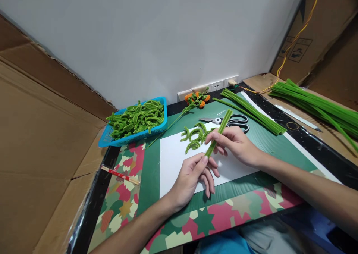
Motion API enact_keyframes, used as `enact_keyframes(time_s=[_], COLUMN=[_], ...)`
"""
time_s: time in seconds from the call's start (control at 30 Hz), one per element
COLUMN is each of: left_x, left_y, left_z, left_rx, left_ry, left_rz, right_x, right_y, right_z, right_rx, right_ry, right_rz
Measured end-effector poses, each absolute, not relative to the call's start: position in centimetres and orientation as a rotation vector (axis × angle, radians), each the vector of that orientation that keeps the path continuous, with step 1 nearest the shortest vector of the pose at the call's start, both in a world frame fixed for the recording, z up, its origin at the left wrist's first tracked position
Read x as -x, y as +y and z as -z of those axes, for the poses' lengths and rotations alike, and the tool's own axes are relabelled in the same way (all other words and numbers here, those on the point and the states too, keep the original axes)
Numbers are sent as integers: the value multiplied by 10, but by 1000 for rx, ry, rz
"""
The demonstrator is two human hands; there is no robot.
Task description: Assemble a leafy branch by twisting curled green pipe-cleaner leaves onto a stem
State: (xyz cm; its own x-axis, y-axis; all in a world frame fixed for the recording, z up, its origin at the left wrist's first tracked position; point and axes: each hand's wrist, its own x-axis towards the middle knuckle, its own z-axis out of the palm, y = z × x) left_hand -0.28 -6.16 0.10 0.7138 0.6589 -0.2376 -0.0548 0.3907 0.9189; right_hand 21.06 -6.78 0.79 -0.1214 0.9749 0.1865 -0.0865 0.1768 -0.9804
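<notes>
Both hands hold a short bundle of green pipe cleaners [225,122], tilted up and to the right above a white sheet of paper [170,172]. My left hand [195,175] pinches its lower end between thumb and forefinger, the other fingers loosely curled. Around its middle, my right hand [235,144] closes with thumb and fingers. Several bent green pipe cleaner pieces [195,134] lie on the paper just beyond my hands. Scissors [237,121] with dark handles rest behind the bundle, partly hidden by it and by my right hand.
A blue basket [134,139] full of curled green pieces stands back left. Nearby lies a stem with orange flowers [197,99]. Long green pipe cleaners [254,114] lie back right, with another pile [316,104] farther right. Wrapped chopsticks [120,175] are at left; sockets [215,86] line the wall.
</notes>
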Motion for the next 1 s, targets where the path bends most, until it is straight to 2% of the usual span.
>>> enact_keyframes(time_s=[0.43, 0.8, 1.0], left_x=[2, 2, 1], left_y=[-62, -61, -60], left_z=[-4, -1, -3], left_rx=[-1012, -1044, -1019], left_ry=[717, 706, 731], left_rz=[-701, -725, -752], right_x=[-213, -208, -212], right_y=[-73, -76, -76], right_z=[-12, -4, -10], right_rx=[838, 845, 854], right_ry=[-1379, -1470, -1501], right_rz=[-1230, -1287, -1175])
